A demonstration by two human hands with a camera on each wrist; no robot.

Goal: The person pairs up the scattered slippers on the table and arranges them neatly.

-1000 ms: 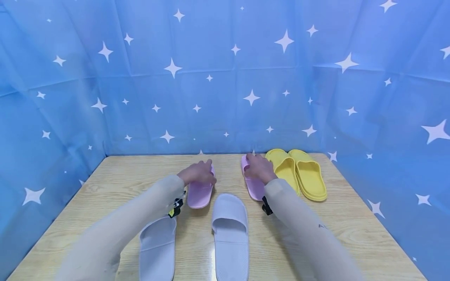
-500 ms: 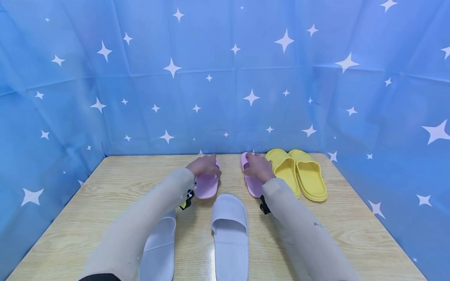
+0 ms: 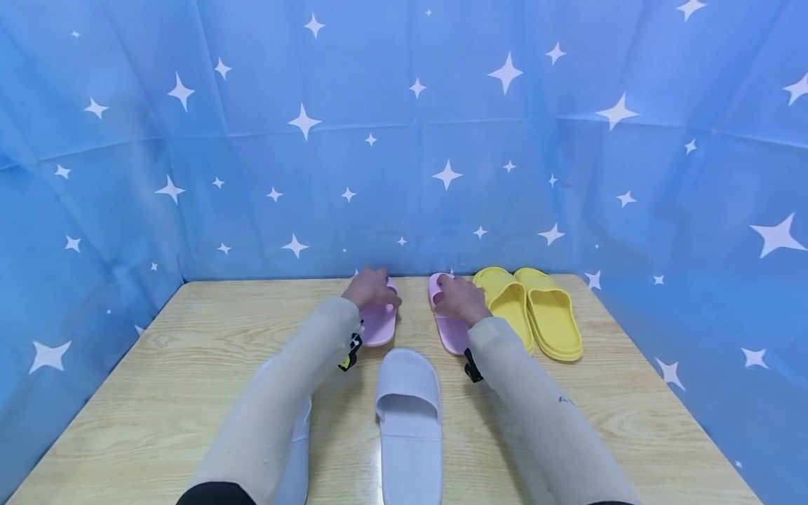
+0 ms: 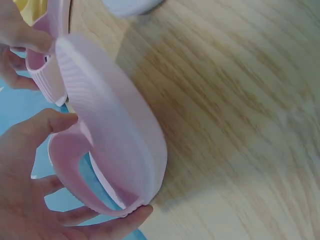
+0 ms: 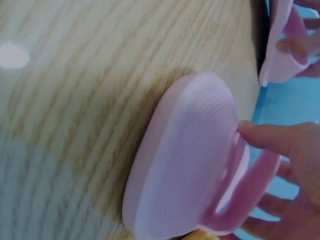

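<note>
Slipper (image 3: 380, 327) gripped in my left hand (image 3: 373, 288) has moved toward one o'clock — nearer the mate (image 3: 451, 336) my right hand (image 3: 460, 300) grips. Both lie around twelve, so I judge the pair nearly together.

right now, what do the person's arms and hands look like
The left hand and right hand are gloveless. Off-white long sleeves cover both arms; a black band borders the left sleeve, and small dark lettering marks the right. A small black attachment shows at each wrist, the left one with a yellow patch.
</note>
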